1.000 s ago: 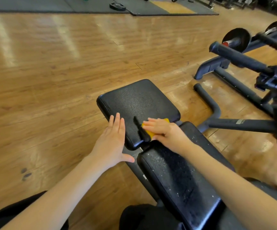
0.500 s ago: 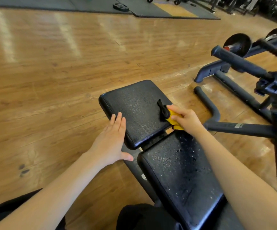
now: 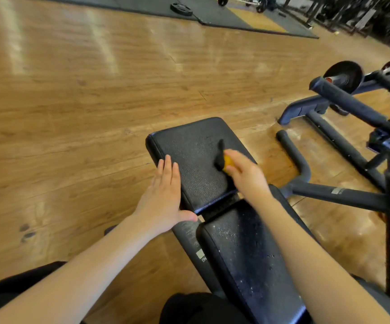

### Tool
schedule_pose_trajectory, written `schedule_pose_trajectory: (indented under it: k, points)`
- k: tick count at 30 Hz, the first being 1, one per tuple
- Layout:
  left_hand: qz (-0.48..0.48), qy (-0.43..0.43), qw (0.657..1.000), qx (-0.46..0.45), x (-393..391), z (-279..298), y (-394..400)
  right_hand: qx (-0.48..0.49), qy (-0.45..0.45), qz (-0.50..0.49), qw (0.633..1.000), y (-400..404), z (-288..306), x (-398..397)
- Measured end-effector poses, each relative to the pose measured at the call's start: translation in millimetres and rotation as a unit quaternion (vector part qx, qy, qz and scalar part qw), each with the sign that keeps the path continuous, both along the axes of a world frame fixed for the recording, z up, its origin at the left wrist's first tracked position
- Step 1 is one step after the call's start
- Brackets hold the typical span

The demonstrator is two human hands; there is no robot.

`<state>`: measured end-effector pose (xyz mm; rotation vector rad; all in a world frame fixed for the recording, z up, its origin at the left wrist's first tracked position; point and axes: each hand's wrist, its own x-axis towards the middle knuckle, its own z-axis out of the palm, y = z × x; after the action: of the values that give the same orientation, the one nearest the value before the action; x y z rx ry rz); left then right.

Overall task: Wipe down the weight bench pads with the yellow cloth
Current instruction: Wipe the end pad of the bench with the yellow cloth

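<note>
Right hand (image 3: 247, 174) grip holds yellow cloth (image 3: 228, 163) on seat pad (image 3: 196, 160), mid-pad, blurred. Left hand (image 3: 166, 195) flat, fingers straight, on seat pad's left edge. Back pad (image 3: 247, 253), nearer than seat pad, speckled; judged not yet wiped.

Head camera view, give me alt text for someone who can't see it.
A person's right hand wipes a yellow cloth across the far black bench pad while the left hand rests flat on its left edge. Speckled near pad, wooden gym floor.

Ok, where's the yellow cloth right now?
In the head view, the yellow cloth is under the right hand, on the right part of the far black textured bench pad, across from the left hand.
</note>
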<state>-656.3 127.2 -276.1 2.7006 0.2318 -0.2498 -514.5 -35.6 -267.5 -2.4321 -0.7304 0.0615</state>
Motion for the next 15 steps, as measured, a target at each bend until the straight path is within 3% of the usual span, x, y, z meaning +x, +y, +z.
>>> schedule_pose_trajectory:
  k: [2,4,10,14,15]
  points:
    - [0.000,0.003,1.000,-0.003,0,1,0,-0.017,0.016,-0.100,0.995,-8,4,24]
    - [-0.002,0.002,1.000,-0.001,1,1,1,-0.030,0.012,-0.134,0.991,0,2,22]
    - [-0.005,-0.002,1.000,-0.006,2,1,1,-0.010,-0.043,0.045,0.998,35,-15,-85]
    - [-0.049,0.005,0.999,0.015,-1,4,12,-0.016,-0.025,0.097,0.995,20,-13,-105]
    - [-0.067,0.011,0.997,0.026,-2,5,18,-0.033,-0.058,0.116,0.991,15,-11,-104]
